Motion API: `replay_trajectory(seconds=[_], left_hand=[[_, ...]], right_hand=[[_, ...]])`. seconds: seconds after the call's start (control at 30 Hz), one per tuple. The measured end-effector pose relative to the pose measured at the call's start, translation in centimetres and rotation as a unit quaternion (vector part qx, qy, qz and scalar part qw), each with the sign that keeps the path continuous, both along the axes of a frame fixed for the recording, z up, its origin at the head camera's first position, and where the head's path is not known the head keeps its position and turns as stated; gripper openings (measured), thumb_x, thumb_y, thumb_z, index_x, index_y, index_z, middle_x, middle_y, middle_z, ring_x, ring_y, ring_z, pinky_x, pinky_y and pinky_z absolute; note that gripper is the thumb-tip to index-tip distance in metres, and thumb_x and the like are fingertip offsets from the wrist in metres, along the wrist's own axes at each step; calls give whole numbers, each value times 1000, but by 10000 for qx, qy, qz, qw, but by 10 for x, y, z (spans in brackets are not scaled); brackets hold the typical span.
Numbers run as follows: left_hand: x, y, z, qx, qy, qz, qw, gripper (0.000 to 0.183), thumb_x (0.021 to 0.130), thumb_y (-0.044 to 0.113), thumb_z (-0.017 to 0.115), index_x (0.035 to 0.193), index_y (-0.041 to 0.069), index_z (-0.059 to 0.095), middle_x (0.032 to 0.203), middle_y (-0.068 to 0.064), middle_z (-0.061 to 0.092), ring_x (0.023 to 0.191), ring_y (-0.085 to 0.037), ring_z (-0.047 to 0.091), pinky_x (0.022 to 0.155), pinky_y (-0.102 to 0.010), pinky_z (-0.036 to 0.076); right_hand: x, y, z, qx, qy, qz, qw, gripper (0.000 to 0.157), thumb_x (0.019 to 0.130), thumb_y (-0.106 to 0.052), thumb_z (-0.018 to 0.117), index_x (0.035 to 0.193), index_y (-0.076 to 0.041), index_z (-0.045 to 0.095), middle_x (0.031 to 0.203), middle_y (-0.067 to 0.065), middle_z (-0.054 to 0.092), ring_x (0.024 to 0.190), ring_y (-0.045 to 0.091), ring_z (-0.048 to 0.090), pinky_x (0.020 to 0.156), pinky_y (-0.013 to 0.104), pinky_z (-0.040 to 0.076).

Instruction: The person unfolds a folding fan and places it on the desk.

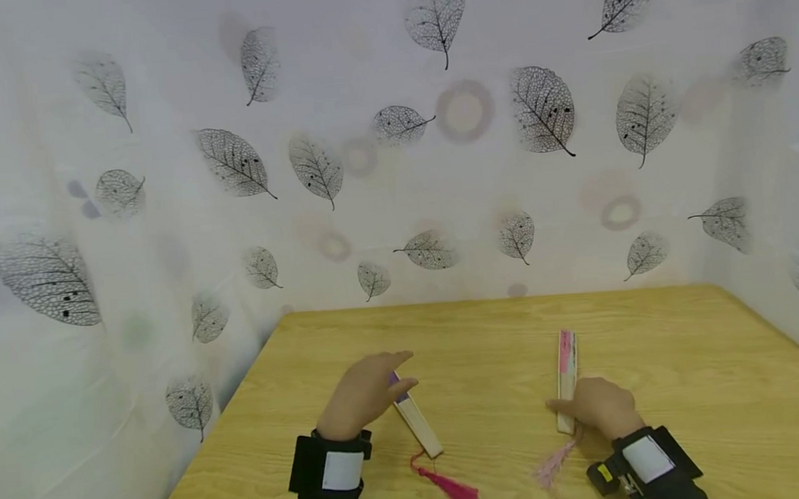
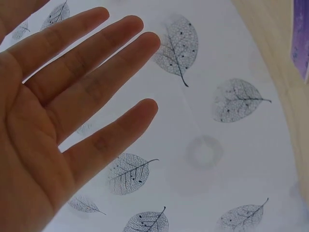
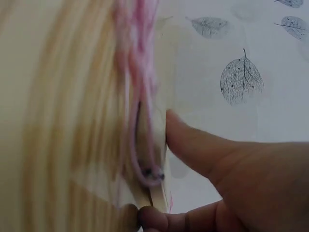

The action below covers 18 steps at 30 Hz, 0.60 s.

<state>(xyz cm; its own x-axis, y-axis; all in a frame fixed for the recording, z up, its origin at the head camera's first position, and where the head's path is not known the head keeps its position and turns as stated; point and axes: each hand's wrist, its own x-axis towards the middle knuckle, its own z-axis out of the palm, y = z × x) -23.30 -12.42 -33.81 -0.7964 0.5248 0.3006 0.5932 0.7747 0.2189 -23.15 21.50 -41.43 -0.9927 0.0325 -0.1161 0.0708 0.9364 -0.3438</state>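
Note:
Two folded hand fans lie on the wooden table. My left hand (image 1: 362,395) hovers over the upper end of the purple-topped folding fan (image 1: 419,427), fingers straight and spread, holding nothing. From that fan's lower end trails a dark pink tassel (image 1: 453,492). In the left wrist view, only a purple corner of the fan (image 2: 300,41) shows at the right edge. My right hand (image 1: 603,405) pinches the pink-topped folding fan (image 1: 566,357) near its lower end, thumb across it. A pale pink tassel (image 1: 554,465) hangs from this fan; in the right wrist view its cord loop crosses the fan's end.
The table (image 1: 488,351) has light wood grain and a straight far edge. Behind and beside it hangs a whitish curtain (image 1: 371,228) printed with dark leaf skeletons. Both wrists wear black straps with devices, and dark sleeves cover the forearms.

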Motion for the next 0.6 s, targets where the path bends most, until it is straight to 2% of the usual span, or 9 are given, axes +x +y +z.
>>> replay_trajectory(seconds=[0.1,0.17,0.27,0.33,0.4,0.43,0.53,0.6], left_hand=[[1,5,-1,-55,78,-75,9999,44,84,31,57,120,6,55,112,-10,63,100,-22,57,84,-39,51],[1,9,-2,-78,183,-67,9998,43,84,31,57,119,6,56,111,-10,64,90,-18,60,79,-37,53],[0,16,-3,-18,428,109,9990,41,83,33,57,115,7,59,106,-8,66,83,-16,61,72,-34,55],[-1,21,-5,170,632,282,9975,38,82,32,59,112,8,62,100,-7,68,78,-15,62,66,-31,55],[-1,24,-5,465,754,404,9952,35,82,32,59,108,8,64,95,-7,69,81,-17,62,64,-31,55],[-1,27,-5,692,701,428,9942,34,83,32,58,106,8,65,93,-6,69,80,-17,62,65,-31,55],[-1,38,0,1373,380,421,9889,37,86,37,52,106,9,66,94,-7,69,83,-17,62,70,-34,55],[0,51,5,1893,67,370,9812,43,88,43,46,107,9,65,98,-7,69,88,-18,61,76,-38,54]], right_hand=[[0,-2,-3,-63,-38,17,10000,42,78,-45,56,58,-10,47,56,2,45,49,14,41,41,22,30],[-1,-1,-2,-136,-66,-7,9999,37,79,-40,56,60,-9,49,58,3,47,50,15,42,41,22,31],[-2,-1,2,-374,-11,-91,9993,37,81,-38,54,58,-9,49,55,2,45,48,13,39,40,21,28],[-2,-1,8,-564,232,-49,9981,40,82,-38,53,54,-9,49,51,0,43,46,13,38,40,21,26],[-1,-2,18,-783,570,63,9953,41,82,-36,53,51,-10,50,47,-2,44,44,12,38,40,22,28],[1,-4,25,-847,763,156,9934,40,83,-35,53,50,-11,50,46,-3,44,44,12,39,40,23,29],[10,-15,52,-936,1314,364,9862,37,82,-32,55,52,-11,52,45,-3,45,44,12,39,42,25,31],[19,-28,71,-966,1605,449,9813,34,82,-32,57,55,-12,53,47,-3,44,44,12,37,42,26,30]])
